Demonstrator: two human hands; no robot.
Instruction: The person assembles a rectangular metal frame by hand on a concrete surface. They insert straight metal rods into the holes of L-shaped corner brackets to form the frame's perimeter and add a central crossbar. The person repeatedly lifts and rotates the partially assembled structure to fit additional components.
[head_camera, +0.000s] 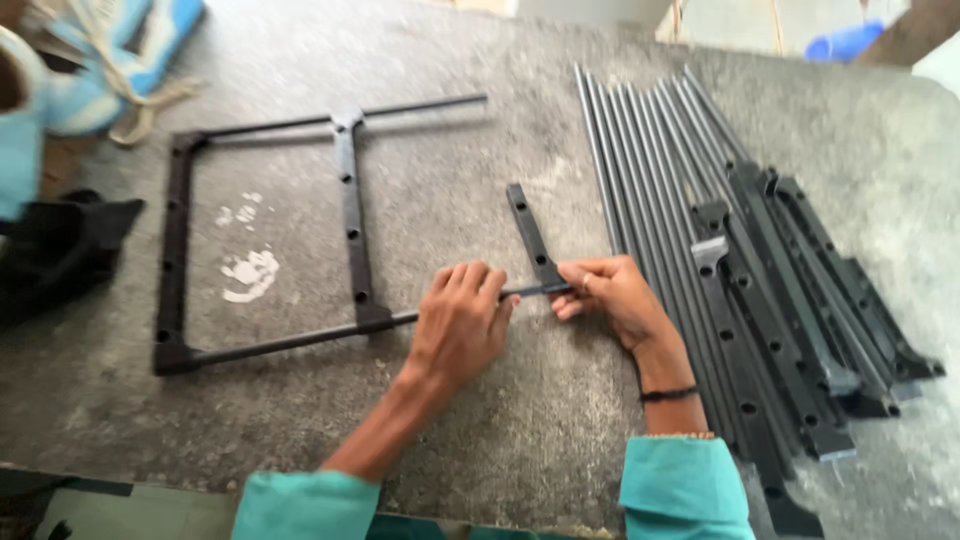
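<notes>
We cannot see where the thin rod (300, 338) passes under our left hand (458, 325), nor its joint behind our right hand (612, 295). The stacked black bars (790, 300) blur together; the blue object (845, 42) is cut off at the top edge.

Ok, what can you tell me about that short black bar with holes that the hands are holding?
The short black bar is flat, dark and looks like metal, with round holes along its length. It lies on the grey stone table, slanting up and away from the hands. Its lower end meets the tip of a thin rod from the half-built frame. The right hand pinches that end; the left hand grips the rod beside it.
</notes>
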